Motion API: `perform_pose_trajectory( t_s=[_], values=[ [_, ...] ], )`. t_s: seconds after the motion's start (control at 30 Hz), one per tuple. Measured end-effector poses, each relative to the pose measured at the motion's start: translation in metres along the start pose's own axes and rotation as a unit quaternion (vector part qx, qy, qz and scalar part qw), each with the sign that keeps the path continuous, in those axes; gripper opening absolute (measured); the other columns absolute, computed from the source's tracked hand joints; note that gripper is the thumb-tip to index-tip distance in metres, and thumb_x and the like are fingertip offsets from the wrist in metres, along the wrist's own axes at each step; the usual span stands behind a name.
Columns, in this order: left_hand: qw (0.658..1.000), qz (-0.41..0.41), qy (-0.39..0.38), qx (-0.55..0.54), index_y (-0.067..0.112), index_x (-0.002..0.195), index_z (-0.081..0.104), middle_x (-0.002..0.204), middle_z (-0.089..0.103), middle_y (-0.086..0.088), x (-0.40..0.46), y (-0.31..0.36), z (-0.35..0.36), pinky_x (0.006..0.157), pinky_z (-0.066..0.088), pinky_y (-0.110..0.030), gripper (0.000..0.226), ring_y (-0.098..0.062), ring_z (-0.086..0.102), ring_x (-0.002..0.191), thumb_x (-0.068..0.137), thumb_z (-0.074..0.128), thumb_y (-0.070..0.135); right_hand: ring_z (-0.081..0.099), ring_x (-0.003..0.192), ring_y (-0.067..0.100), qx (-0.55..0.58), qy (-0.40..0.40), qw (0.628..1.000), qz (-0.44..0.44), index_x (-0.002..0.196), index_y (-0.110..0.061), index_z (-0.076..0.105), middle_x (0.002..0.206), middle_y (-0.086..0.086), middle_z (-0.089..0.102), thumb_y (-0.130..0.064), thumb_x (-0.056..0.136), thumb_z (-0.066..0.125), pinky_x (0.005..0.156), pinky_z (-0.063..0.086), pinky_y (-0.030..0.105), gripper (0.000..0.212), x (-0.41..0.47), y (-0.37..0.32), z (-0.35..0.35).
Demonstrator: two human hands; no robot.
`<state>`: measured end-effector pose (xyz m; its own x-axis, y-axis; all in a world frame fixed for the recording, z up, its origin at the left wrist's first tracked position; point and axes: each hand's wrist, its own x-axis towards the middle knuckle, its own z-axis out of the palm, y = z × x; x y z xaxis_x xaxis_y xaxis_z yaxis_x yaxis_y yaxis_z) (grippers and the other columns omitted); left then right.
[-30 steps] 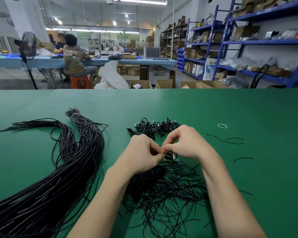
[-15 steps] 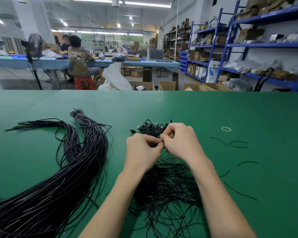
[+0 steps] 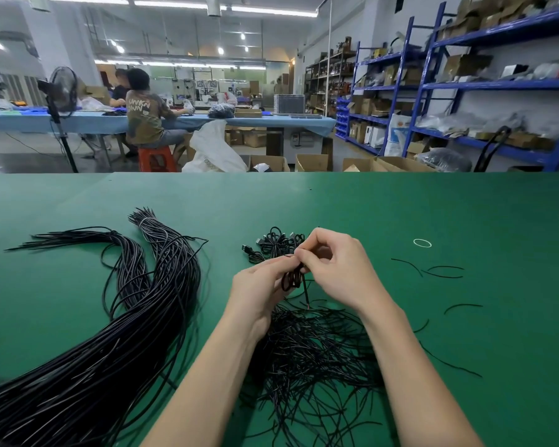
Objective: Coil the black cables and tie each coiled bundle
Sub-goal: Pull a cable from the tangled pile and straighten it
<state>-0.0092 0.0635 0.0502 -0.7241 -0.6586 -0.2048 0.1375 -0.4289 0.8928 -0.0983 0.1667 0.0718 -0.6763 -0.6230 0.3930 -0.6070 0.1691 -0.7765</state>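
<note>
Small coil of black cable (image 3: 291, 279) held up over the green desk (image 3: 400, 214), centre of view, betw. both hands. Loops hang roughly vertical, long axis top-to-bottom; one loose tail (image 3: 305, 293) drops down & slightly right, bare tip toward the pile below. Cable thin, glossy black.

Left hand (image 3: 259, 291): fingers curled round the coil's left side, gripping it. Right hand (image 3: 336, 269): thumb & forefinger pinched at the coil's top, other fingers curled; what sits in the pinch is too small to tell.

Just beyond the hands: heap of finished coiled bundles (image 3: 273, 245) w/ plug ends showing. Under the forearms: tangled pile of short black ties (image 3: 317, 356), strands pointing every way. Left side: big bundle of long black cables (image 3: 110, 350), long axis running from near-left corner up toward desk centre, ends fanned at the far side; a pale band wraps one end. Right: stray ties (image 3: 439, 272) and a small white ring (image 3: 422, 242), well apart from the hands.

Background person's shirt (image 3: 144, 119) has lettering, approx "UNKN OWN", blurred.
</note>
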Motion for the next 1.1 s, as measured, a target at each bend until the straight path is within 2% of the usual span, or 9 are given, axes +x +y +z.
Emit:
perform_pose_trajectory(
  t_s=[0.1, 0.2, 0.27, 0.37, 0.47, 0.6, 0.8, 0.93, 1.1],
  values=[
    [0.996, -0.061, -0.034, -0.055, 0.008, 0.076, 0.079, 0.079, 0.076, -0.009, 0.000, 0.005, -0.002, 0.062, 0.059, -0.020, 0.009, -0.011, 0.070, 0.064, 0.081, 0.074, 0.003, 0.070, 0.076, 0.030, 0.018, -0.012, 1.000, -0.004, 0.074, -0.022, 0.067, 0.074, -0.002, 0.073, -0.016, 0.092, 0.072, 0.078, 0.060, 0.040, 0.019, 0.000, 0.000, -0.003],
    [0.986, -0.116, -0.059, -0.100, 0.005, 0.063, 0.079, 0.077, 0.074, -0.014, -0.001, 0.010, -0.007, 0.056, 0.059, -0.022, 0.006, -0.015, 0.072, 0.061, 0.066, 0.077, 0.000, 0.070, 0.074, 0.017, 0.027, -0.034, 0.999, -0.012, 0.071, -0.026, 0.068, 0.074, -0.006, 0.073, -0.016, 0.090, 0.074, 0.074, 0.058, 0.029, 0.023, 0.001, 0.001, -0.006],
    [0.978, -0.140, -0.084, -0.128, -0.001, 0.066, 0.078, 0.080, 0.074, -0.018, -0.002, 0.012, -0.009, 0.057, 0.061, -0.025, 0.007, -0.020, 0.073, 0.063, 0.059, 0.077, -0.002, 0.068, 0.073, 0.007, 0.048, -0.060, 0.997, -0.014, 0.072, -0.026, 0.068, 0.074, -0.007, 0.073, -0.014, 0.091, 0.074, 0.072, 0.054, 0.021, 0.023, 0.001, 0.002, -0.009],
    [0.969, -0.167, -0.112, -0.141, -0.005, 0.071, 0.077, 0.085, 0.073, -0.020, -0.002, 0.013, -0.012, 0.059, 0.062, -0.030, 0.010, -0.024, 0.074, 0.067, 0.062, 0.074, -0.005, 0.069, 0.078, 0.007, 0.094, -0.090, 0.991, -0.019, 0.073, -0.025, 0.069, 0.078, -0.005, 0.074, -0.010, 0.092, 0.074, 0.078, 0.053, 0.021, 0.024, 0.001, 0.003, -0.014],
    [0.966, -0.182, -0.126, -0.133, -0.002, 0.072, 0.078, 0.084, 0.074, -0.017, -0.003, 0.012, -0.013, 0.061, 0.063, -0.033, 0.009, -0.024, 0.074, 0.067, 0.064, 0.074, -0.003, 0.069, 0.080, 0.006, 0.118, -0.123, 0.985, -0.035, 0.077, -0.016, 0.068, 0.079, -0.005, 0.074, -0.004, 0.092, 0.073, 0.080, 0.053, 0.021, 0.020, 0.001, 0.004, -0.020],
    [0.968, -0.173, -0.137, -0.117, 0.003, 0.090, 0.073, 0.087, 0.074, -0.016, -0.003, 0.006, -0.009, 0.065, 0.062, -0.033, 0.026, -0.020, 0.074, 0.067, 0.064, 0.076, 0.002, 0.070, 0.078, 0.001, 0.161, -0.157, 0.974, -0.039, 0.084, 0.003, 0.066, 0.076, -0.008, 0.075, 0.004, 0.092, 0.069, 0.076, 0.053, 0.016, 0.009, -0.001, 0.009, -0.030],
    [0.969, -0.160, -0.158, -0.101, 0.008, 0.102, 0.072, 0.099, 0.075, -0.015, -0.003, 0.006, -0.008, 0.067, 0.062, -0.030, 0.036, -0.018, 0.075, 0.077, 0.066, 0.079, 0.008, 0.069, 0.079, 0.009, 0.188, -0.151, 0.970, -0.044, 0.087, 0.010, 0.066, 0.079, -0.002, 0.074, 0.004, 0.091, 0.069, 0.079, 0.055, 0.022, 0.008, -0.001, 0.011, -0.034],
    [0.964, -0.175, -0.173, -0.104, 0.005, 0.097, 0.075, 0.093, 0.074, -0.012, -0.004, 0.004, -0.009, 0.068, 0.062, -0.030, 0.029, -0.017, 0.071, 0.073, 0.069, 0.079, 0.012, 0.067, 0.082, 0.013, 0.173, -0.146, 0.973, -0.048, 0.085, 0.004, 0.067, 0.084, 0.005, 0.073, -0.001, 0.091, 0.071, 0.083, 0.055, 0.025, 0.009, 0.000, 0.012, -0.032],
    [0.956, -0.176, -0.218, -0.083, 0.009, 0.083, 0.081, 0.087, 0.071, -0.005, -0.004, 0.010, -0.011, 0.074, 0.058, -0.030, 0.014, -0.017, 0.066, 0.078, 0.072, 0.078, 0.016, 0.066, 0.081, 0.013, 0.141, -0.136, 0.979, -0.055, 0.084, -0.010, 0.071, 0.084, 0.003, 0.075, -0.008, 0.093, 0.073, 0.084, 0.054, 0.030, 0.009, 0.000, 0.010, -0.033]
  ],
)
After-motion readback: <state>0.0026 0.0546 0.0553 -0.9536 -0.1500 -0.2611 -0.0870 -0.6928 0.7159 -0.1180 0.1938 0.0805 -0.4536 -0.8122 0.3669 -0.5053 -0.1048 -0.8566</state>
